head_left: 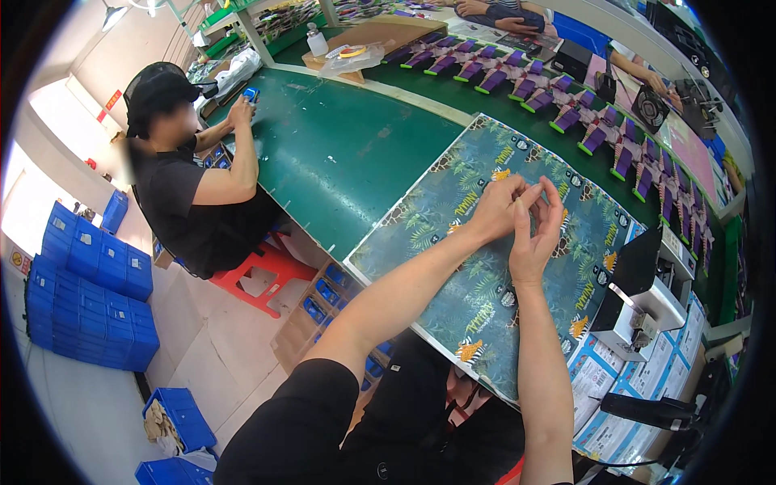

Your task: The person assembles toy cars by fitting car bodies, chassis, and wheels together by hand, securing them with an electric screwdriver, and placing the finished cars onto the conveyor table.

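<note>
Both arms reach over a patterned sheet [453, 279] with leaves and animals, which covers the near part of the table. My left hand [496, 212] is closed, its fingertips pressed together above the sheet. Beside it my right hand [540, 233] is curled, thumb raised toward its bent fingers. The fingertips of both hands meet. Whatever lies between them, if anything, is too small or hidden to make out.
A white and black machine [643, 311] stands at the right edge of the sheet. Beyond runs a green conveyor with purple and pink pieces [529, 89]. To the left, on a red stool [263, 279], a co-worker [190, 170] holds a small blue thing [251, 95]. Blue crates [89, 299] are stacked farther left.
</note>
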Demonstrator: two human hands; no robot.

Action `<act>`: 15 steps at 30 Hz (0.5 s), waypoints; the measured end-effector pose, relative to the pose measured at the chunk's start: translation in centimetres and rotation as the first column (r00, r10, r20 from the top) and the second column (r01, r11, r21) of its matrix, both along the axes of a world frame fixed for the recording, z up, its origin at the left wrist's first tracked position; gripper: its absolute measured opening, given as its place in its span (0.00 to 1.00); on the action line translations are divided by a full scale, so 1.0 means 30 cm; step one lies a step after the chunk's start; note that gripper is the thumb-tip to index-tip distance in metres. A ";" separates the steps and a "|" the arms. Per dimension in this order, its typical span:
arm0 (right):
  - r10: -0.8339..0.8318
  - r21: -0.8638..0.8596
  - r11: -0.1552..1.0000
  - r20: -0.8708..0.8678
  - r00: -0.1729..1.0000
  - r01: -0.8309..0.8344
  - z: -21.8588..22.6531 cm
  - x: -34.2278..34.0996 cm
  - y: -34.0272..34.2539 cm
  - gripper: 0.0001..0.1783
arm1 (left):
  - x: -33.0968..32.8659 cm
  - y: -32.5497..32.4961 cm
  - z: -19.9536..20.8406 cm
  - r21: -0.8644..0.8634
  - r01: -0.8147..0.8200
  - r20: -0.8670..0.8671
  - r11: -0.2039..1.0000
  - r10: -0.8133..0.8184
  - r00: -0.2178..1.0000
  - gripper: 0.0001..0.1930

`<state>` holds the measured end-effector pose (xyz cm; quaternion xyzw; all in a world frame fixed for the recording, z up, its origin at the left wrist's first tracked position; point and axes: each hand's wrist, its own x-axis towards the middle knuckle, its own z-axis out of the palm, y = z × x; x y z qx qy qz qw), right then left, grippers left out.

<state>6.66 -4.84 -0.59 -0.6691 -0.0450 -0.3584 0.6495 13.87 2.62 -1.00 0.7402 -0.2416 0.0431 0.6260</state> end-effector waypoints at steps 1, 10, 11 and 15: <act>-0.004 -0.001 1.000 -0.004 1.000 0.004 -0.001 -0.002 -0.003 0.33 | 0.001 -0.004 -0.003 0.001 -0.016 0.028 1.000 0.016 0.999 0.23; 0.062 0.032 0.998 -0.012 0.998 -0.062 0.012 -0.009 0.002 0.31 | 0.035 -0.004 -0.035 -0.036 -0.015 -0.004 0.999 0.015 1.000 0.24; 0.064 0.031 0.997 -0.012 0.998 -0.064 0.011 -0.006 0.004 0.31 | 0.037 -0.001 -0.036 -0.036 -0.018 -0.004 0.999 0.018 1.000 0.24; 0.023 0.061 0.998 0.027 0.999 -0.025 -0.005 0.001 0.000 0.32 | 0.017 -0.001 -0.017 0.019 -0.023 0.014 1.000 0.023 1.000 0.24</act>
